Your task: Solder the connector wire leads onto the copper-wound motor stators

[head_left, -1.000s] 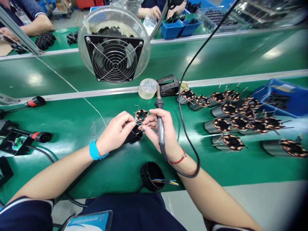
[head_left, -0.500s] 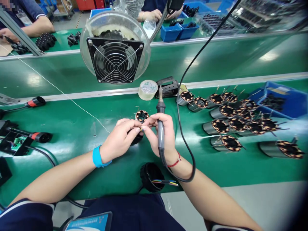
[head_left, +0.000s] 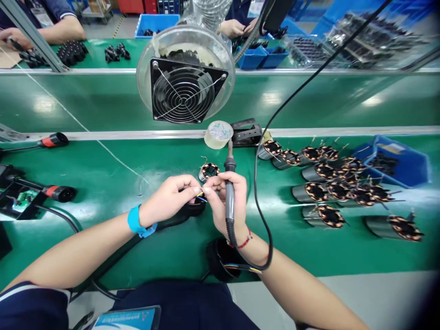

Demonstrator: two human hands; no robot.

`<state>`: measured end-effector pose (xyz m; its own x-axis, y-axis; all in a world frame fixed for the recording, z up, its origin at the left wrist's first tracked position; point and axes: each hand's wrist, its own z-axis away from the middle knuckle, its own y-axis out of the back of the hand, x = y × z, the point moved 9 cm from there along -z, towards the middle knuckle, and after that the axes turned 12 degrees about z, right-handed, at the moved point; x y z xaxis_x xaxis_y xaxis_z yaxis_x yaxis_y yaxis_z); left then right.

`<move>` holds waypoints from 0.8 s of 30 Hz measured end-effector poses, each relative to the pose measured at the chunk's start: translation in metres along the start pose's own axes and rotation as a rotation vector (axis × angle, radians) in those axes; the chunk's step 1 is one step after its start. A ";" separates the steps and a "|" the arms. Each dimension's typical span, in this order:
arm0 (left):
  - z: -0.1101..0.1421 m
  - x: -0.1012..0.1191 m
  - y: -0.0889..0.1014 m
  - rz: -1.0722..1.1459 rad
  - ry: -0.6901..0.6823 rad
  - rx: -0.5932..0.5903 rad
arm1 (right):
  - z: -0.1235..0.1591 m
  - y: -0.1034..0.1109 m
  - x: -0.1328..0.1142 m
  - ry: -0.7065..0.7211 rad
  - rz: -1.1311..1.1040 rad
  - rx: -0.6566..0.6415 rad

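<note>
My left hand (head_left: 169, 200) is closed, pinching thin coloured wires (head_left: 200, 196) between thumb and forefinger. These wires, yellow and blue, rise over a dark round housing (head_left: 194, 209) partly hidden under the fingers. My right hand (head_left: 217, 205) pinches at the same wires with its fingertips. In it also rests a soldering iron (head_left: 230, 198), upright, its tip pointing away from me. A small copper-wound stator (head_left: 209, 172) stands just beyond my fingertips. Nearer my body, a black cup-shaped housing (head_left: 217, 260) lies with several coloured wires coming out, partly behind my right wrist.
Several stators (head_left: 314, 192) stand at the right beside a blue bin (head_left: 412, 172). A fan hood (head_left: 185, 91) hangs ahead; a tape roll (head_left: 218, 135) and an iron stand (head_left: 248, 132) sit behind. Black connectors (head_left: 61, 193) lie left. Co-workers' hands show across the divider.
The view has shifted slightly, so the hood appears further right. Both hands still meet at the wires, a little nearer my body, and a blue wire now shows between the fingertips.
</note>
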<state>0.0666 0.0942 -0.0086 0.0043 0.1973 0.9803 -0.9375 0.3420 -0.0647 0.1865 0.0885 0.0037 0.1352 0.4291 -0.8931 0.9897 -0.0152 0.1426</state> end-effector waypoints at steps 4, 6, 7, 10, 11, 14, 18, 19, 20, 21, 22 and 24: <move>-0.007 0.001 0.007 -0.142 -0.060 0.023 | -0.008 -0.001 0.006 -0.032 0.078 -0.081; -0.014 0.001 0.017 -0.197 -0.072 0.054 | -0.016 0.007 0.013 -0.066 0.183 -0.102; -0.018 0.000 0.024 -0.207 -0.071 0.074 | -0.019 0.013 0.017 -0.081 0.268 -0.096; -0.029 -0.006 0.041 -0.198 -0.064 0.112 | -0.027 0.028 0.033 -0.156 0.589 -0.113; -0.032 -0.008 0.045 -0.188 -0.065 0.122 | -0.027 0.030 0.039 -0.190 0.675 -0.144; -0.038 -0.016 0.055 -0.159 -0.068 0.141 | -0.025 0.023 0.057 -0.264 0.762 -0.259; -0.041 -0.022 0.060 -0.160 -0.067 0.136 | -0.032 0.004 0.064 -0.240 0.591 -0.361; -0.042 -0.023 0.060 -0.166 -0.063 0.137 | -0.035 0.001 0.062 -0.216 0.537 -0.376; -0.042 -0.025 0.061 -0.175 -0.055 0.140 | -0.038 0.000 0.057 -0.185 0.500 -0.380; -0.043 -0.026 0.062 -0.184 -0.046 0.147 | -0.041 0.000 0.050 -0.151 0.487 -0.372; -0.044 -0.026 0.062 -0.192 -0.038 0.154 | -0.043 0.003 0.042 -0.119 0.498 -0.354; -0.044 -0.027 0.063 -0.203 -0.026 0.169 | -0.044 0.011 0.025 -0.064 0.557 -0.307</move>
<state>0.0230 0.1512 -0.0471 0.1909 0.1159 0.9747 -0.9632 0.2137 0.1632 0.1985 0.1386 0.0016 0.6373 0.3769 -0.6722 0.7128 0.0433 0.7000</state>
